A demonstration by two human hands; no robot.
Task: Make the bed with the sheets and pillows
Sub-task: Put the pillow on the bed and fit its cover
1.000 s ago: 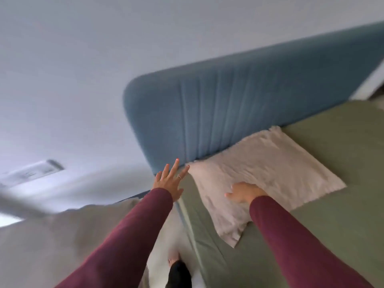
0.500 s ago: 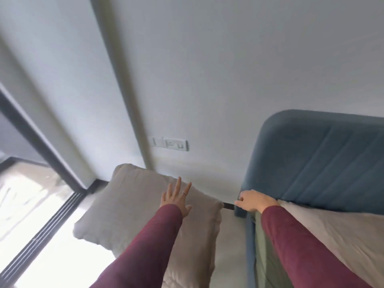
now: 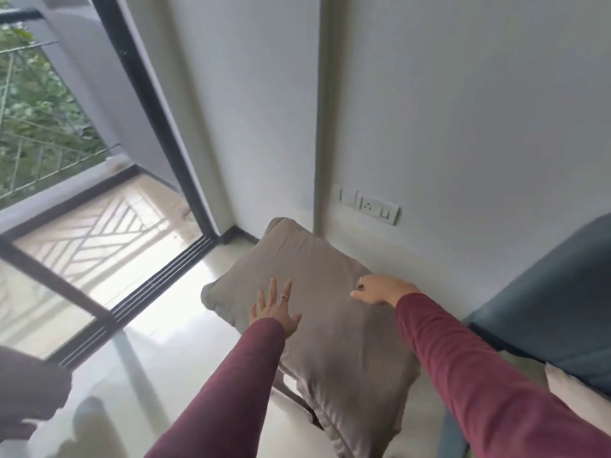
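Maroon sleeves reach from the lower edge toward mid-frame, both hands over a grey-brown pillow [image 3: 317, 312]. On the left, the left hand [image 3: 274, 309] is spread wide, fingers straight and apart, a ring on one finger, over the pillow's left half; whether it touches the fabric cannot be told. To its right, the right hand [image 3: 380, 289] has its fingers loosely curled and grips nothing, fingertips at the pillow's upper right part.

Soft and lightly creased, the pillow lies on the pale floor [image 3: 172, 328] at the centre of the frame, its far corner against the white wall [image 3: 463, 127]. Its long axis runs from that upper-left corner down toward the lower right. Bare floor lies open to its left, up to the black sliding-door track [image 3: 145, 292]. Right of it stands the blue headboard [image 3: 545, 299], with a narrow strip of floor between them. A socket plate [image 3: 373, 206] sits on the wall above the pillow.
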